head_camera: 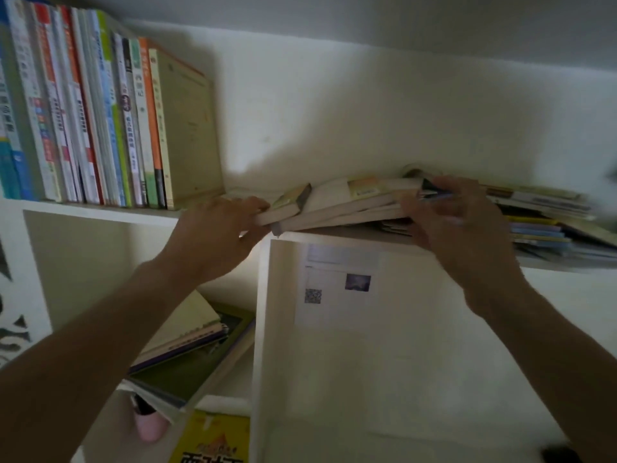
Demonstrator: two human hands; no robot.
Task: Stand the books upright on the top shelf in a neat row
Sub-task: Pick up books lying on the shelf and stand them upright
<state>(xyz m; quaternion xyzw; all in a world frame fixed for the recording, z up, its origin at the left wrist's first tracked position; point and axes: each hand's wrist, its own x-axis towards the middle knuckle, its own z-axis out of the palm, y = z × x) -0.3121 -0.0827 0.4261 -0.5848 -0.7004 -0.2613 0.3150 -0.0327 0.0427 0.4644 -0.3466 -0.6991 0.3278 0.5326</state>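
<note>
Both my left hand [230, 225] and right hand [447, 212] grip the flat books [350, 202]; the loose pile [541, 222] at three o'clock could slide off.

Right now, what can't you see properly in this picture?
- Book titles in the upright row: too small, blurred.
- Right pile: motion blur, cut off by the right edge.
- Right hand fingers: blurred, so grip unclear.
- Pink thing: hidden behind the left arm.
- Yellow book: cut off by the bottom edge.
</note>
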